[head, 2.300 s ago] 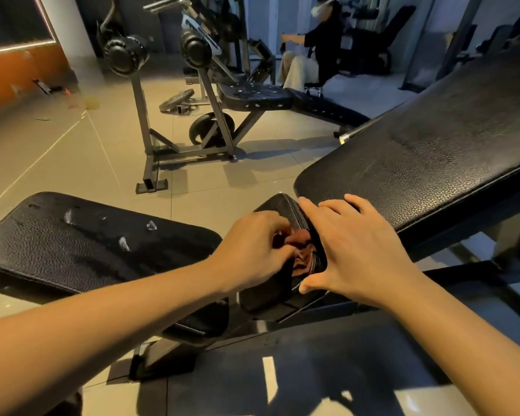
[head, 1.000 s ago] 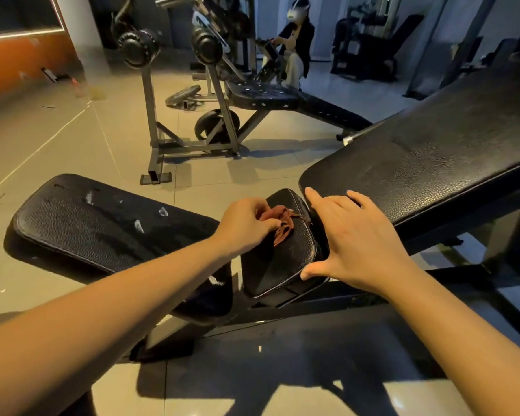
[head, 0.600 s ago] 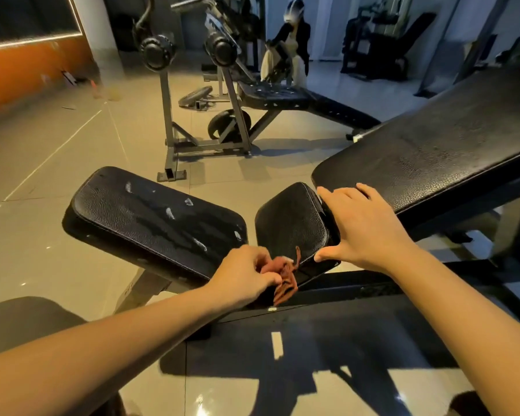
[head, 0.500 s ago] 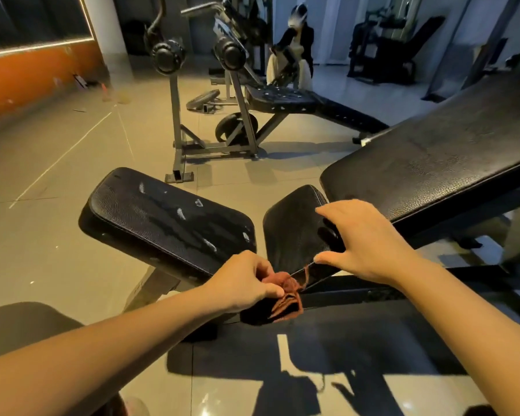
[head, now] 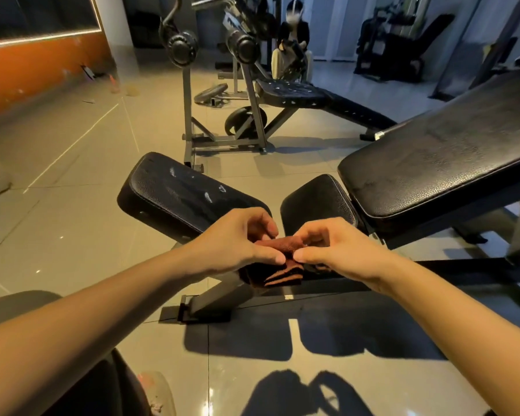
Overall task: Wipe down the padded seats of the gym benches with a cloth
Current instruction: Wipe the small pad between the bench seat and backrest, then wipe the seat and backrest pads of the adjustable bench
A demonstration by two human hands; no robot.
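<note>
At frame centre our left hand (head: 237, 238) and right hand (head: 336, 249) both pinch the folded cloth (head: 278, 259), likely refolding it to expose a fresh face for the seat pad (head: 186, 193).

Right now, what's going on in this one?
A person pinches a rust-brown cloth between the left hand and the right hand, seemingly folding or bunching it. The cloth is not on any pad. Beyond the hands lie the flat seat pad, which shows pale marks, a small middle pad and the inclined backrest. Another person sits by a second bench farther back.
</note>
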